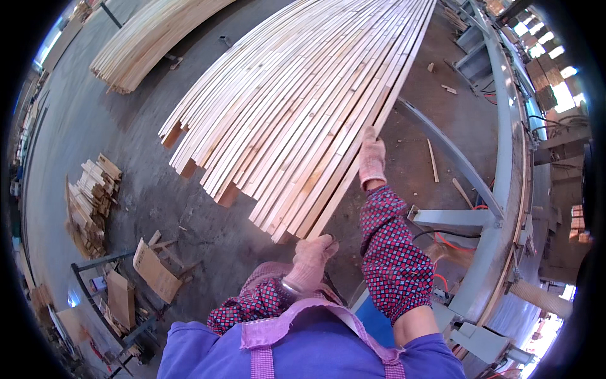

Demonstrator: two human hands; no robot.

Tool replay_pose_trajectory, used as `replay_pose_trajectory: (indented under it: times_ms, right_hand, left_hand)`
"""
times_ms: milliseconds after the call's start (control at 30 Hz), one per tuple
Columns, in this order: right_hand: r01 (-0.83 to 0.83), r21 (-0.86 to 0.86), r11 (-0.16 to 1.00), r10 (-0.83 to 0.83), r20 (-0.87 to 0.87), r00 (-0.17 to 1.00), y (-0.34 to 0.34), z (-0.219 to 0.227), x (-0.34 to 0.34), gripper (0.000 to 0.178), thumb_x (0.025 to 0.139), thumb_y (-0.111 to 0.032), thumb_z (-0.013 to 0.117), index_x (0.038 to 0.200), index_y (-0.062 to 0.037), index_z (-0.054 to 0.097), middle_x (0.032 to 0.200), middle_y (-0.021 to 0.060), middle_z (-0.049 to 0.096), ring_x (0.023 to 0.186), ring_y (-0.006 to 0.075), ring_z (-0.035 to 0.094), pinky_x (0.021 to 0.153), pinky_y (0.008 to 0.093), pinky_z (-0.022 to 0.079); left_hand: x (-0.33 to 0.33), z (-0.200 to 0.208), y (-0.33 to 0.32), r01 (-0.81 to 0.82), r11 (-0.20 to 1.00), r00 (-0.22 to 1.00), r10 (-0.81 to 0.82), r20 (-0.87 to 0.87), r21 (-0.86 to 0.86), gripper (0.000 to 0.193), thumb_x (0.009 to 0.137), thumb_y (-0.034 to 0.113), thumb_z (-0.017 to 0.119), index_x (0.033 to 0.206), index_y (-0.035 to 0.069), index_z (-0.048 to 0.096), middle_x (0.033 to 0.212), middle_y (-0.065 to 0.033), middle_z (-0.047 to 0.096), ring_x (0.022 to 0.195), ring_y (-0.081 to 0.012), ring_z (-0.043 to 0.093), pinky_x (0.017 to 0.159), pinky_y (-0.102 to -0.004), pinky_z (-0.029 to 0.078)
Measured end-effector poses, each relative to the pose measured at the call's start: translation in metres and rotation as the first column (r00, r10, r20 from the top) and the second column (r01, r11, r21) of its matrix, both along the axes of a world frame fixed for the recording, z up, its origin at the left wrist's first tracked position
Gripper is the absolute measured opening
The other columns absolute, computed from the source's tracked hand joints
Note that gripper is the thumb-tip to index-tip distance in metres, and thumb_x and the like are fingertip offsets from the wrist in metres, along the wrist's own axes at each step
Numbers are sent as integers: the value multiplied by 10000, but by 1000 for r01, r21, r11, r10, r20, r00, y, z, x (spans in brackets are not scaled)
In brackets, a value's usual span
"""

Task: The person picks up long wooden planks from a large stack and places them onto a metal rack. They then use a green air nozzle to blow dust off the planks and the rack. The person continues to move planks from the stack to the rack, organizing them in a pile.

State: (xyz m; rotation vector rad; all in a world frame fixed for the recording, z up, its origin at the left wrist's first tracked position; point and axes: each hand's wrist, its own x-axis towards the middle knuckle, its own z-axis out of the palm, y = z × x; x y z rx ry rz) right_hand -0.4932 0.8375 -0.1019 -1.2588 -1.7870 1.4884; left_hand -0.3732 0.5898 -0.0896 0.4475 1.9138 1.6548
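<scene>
A broad stack of long, pale wooden strips (297,120) runs away from me, their near ends uneven. My left hand (312,259), in a pinkish work glove, is closed at the near end of the rightmost strip (344,192). Farther along, my right hand (372,158), gloved too, grips the outer edge of that same strip. Its thumb lies against the wood, while the other fingers are hidden beneath. A narrow dark gap separates this strip from its neighbours toward the near end. Patterned sleeve covers (394,252) are on both my forearms.
Along the right runs a grey metal machine frame (502,158) with a diagonal brace (451,148), cables and orange hoses. Another bundle of strips (151,44) lies far left. Short wood pieces (95,199) and a rack with cardboard (120,297) stand left. Scraps (433,161) litter the floor.
</scene>
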Motion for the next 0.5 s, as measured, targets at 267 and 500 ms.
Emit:
replay_pose_trajectory:
  times_ms: [267, 500]
  right_hand:
    - [15, -25, 1000, -14, 35, 999, -64, 2, 30, 624, 920, -423, 504, 1255, 97, 421, 1163, 294, 572, 1086, 399, 563, 910, 393, 434]
    - [-43, -131, 990, 40, -23, 999, -110, 13, 62, 525, 926, -428, 487, 1237, -5, 469, 1086, 233, 618, 1024, 357, 599, 876, 391, 451]
  left_hand:
    - [11, 4, -48, 670, 742, 642, -570, 513, -13, 441, 856, 272, 585, 1202, 2, 540, 1096, -152, 643, 1018, -268, 617, 886, -355, 475]
    - [-49, 79, -4, 158, 911, 740, -365, -566, -381, 697, 800, 341, 655, 1340, -13, 393, 1270, -222, 501, 1207, -358, 470, 1020, -422, 368]
